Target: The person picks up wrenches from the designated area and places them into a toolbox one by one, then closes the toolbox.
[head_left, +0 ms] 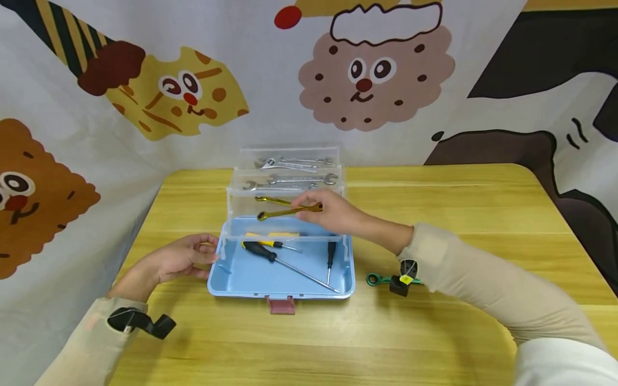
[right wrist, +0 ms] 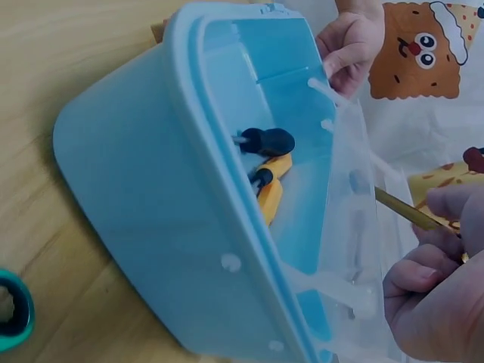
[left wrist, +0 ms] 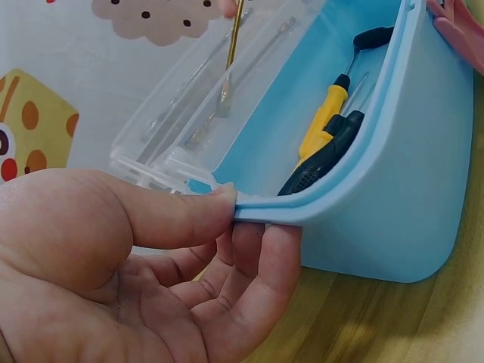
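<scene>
A blue toolbox (head_left: 236, 284) stands with its clear stacked trays (head_left: 236, 206) fanned out at the back. My left hand (head_left: 183, 258) pinches its left rim, thumb on top and fingers below, as the left wrist view shows. My right hand (head_left: 335, 213) holds a gold wrench (head_left: 280, 213) over the lowest tray. Just behind that one is a second gold wrench (head_left: 271, 200), partly hidden by my fingers. Silver wrenches (head_left: 294, 179) lie in the upper trays. Inside the box are a long black-handled screwdriver (head_left: 292, 268), a shorter black one (head_left: 331, 254) and yellow-handled tools (left wrist: 325, 121).
A green wrench (head_left: 375, 279) lies on the wooden table (head_left: 314, 348) to the right of the box, partly hidden by the right wrist's camera. The box's pink latch (head_left: 281, 306) hangs down in front. A cartoon-printed curtain (head_left: 270, 80) hangs behind the table.
</scene>
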The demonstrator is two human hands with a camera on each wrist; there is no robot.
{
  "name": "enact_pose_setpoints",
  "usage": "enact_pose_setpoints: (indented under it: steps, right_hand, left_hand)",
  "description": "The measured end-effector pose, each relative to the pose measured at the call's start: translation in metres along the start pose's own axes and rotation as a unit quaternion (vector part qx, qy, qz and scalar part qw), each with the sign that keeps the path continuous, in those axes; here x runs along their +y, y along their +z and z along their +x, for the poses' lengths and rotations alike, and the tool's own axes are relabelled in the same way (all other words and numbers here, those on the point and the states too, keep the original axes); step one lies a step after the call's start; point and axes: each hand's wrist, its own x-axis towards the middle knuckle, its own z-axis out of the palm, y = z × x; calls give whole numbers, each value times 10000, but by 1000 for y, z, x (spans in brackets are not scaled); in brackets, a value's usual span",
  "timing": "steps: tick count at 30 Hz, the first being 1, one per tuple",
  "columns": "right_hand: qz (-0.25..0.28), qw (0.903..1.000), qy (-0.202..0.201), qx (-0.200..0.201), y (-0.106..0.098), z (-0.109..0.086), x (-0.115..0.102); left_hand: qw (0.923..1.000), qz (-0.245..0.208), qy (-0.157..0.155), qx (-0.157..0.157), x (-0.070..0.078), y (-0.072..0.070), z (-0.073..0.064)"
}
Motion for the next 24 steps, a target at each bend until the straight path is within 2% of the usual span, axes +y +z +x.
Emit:
enact_pose_setpoints:
  steps: [5,10,13,18,21,22,24]
  right_hand:
    - [644,9977,188,-101,-5,-4,3]
    - [1311,9900,55,-519,-10,-8,8]
    - [1486,9859,-42,-764,-11,-8,10]
    - [1330,9864,-216,-946,-11,-6,11]
    - [1128,9893,-278,-884,-9,-4,11]
    - [982,9914,-282,-823,-8,-4,10]
    - [349,9970,-380,-575,-7,-1,9]
  left_hand:
    - [10000,-29,1,-33,0,-1,-1]
    - [10000,-62,-8,-64,0,-1,-1]
    - [9999,-83,0,-76,0,-1,-1]
    - [9999,-114,-1,-69,0,-2,-1]
    - [9999,-126,-5,-74,0,-1,-1]
    - [9999,-127,-5,-77,0,-1,-1]
    - [9999,-131,-2,-72,1,-1,-1]
